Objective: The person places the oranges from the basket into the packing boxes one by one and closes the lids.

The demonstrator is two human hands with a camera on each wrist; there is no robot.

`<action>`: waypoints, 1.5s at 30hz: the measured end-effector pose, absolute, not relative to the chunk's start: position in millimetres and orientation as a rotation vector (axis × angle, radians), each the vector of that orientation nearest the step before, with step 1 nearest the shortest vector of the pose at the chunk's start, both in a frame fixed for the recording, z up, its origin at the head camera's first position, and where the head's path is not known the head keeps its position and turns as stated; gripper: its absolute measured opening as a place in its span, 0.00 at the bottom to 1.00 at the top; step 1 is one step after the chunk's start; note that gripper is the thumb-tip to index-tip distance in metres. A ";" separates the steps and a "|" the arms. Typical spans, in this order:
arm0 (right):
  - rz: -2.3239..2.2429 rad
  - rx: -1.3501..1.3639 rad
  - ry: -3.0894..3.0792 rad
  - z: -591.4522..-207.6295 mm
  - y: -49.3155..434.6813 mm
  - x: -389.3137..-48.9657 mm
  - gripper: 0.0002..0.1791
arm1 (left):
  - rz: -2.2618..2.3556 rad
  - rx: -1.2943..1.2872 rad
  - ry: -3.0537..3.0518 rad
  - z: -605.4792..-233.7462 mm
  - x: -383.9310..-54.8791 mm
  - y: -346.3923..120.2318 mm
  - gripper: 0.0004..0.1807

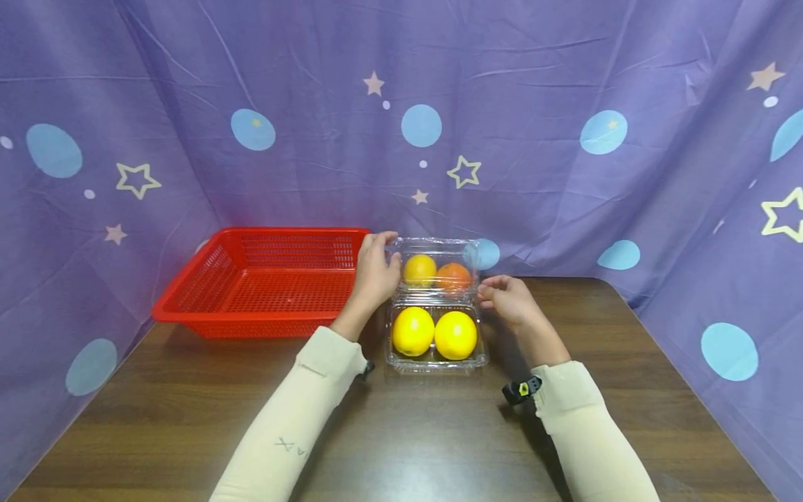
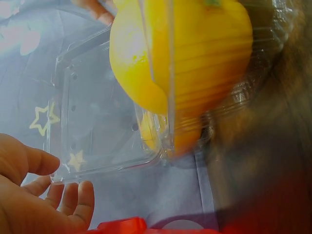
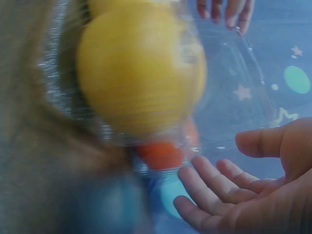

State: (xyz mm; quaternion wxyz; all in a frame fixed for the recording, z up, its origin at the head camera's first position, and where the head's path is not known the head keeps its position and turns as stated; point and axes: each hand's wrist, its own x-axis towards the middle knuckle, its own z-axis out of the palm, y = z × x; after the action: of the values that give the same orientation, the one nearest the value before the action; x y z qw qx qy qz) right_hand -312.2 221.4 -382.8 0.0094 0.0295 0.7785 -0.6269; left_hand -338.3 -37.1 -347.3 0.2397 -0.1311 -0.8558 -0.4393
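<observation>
A clear plastic clamshell box (image 1: 437,364) stands on the table with its lid (image 1: 439,245) raised at the back. Two yellow round fruits (image 1: 413,331) sit side by side in its front half. Through the raised lid show another yellow fruit (image 1: 419,270) and an orange one (image 1: 453,277). My left hand (image 1: 378,268) pinches the lid's left corner between thumb and fingers, as the left wrist view (image 2: 53,190) shows. On the other side, my right hand (image 1: 511,301) has its fingers loosely extended, thumb apart, fingertips right at the box's edge in the right wrist view (image 3: 243,185).
A red perforated plastic basket (image 1: 251,325) stands left of the box, with bare mesh showing inside. Wooden tabletop (image 1: 439,432) extends in front and to the right. Behind hangs a purple curtain (image 1: 514,174) with stars and dots.
</observation>
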 end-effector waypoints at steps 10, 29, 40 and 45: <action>-1.755 -0.072 2.771 -345.0 221.8 -297.7 0.21 | -1.219 -0.493 -2.301 -344.6 -324.9 -48.7 0.17; -1.472 -0.382 3.120 -342.6 221.2 -266.6 0.10 | -0.905 -0.708 -2.272 -355.5 -290.3 -63.9 0.16; -1.210 -0.735 3.237 -350.9 232.2 -242.5 0.05 | -0.807 -0.791 -2.309 -366.5 -267.6 -76.0 0.11; -1.047 -0.956 3.328 -357.3 235.0 -234.1 0.05 | -0.742 -0.844 -2.345 -370.0 -256.3 -81.9 0.09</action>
State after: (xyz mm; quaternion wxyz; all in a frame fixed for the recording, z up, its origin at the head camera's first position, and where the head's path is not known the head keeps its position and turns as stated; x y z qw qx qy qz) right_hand -234.1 235.0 -357.3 -0.2357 -0.2569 0.8941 -0.2812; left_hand -256.3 -81.9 -370.0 0.2675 -0.3126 -0.8690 -0.2750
